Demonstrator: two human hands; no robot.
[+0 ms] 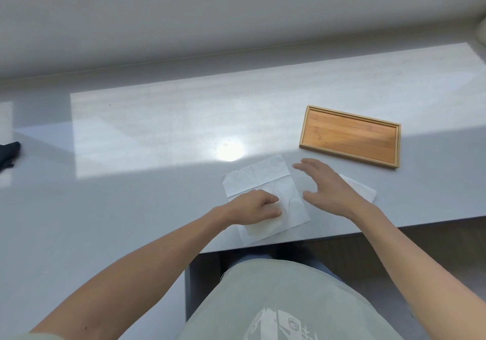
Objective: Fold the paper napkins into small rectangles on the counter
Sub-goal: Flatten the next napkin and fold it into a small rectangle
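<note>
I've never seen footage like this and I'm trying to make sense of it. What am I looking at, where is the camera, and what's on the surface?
There is no machine here: a person works with two bare hands. The single picture comes from a camera worn on the person's head, looking forward and down, which is why you see both forearms reaching away from you and the person's light shirt at the bottom.

On the pale counter lies an unfolded white paper napkin, creased into squares. The left hand rests on its near part, fingers curled, pressing it down. The right hand hovers open beside it, holding nothing. Another white napkin peeks out behind the right hand. Further back sits an empty wooden tray. A dark object shows at the far left edge; I cannot tell what it is.
</note>
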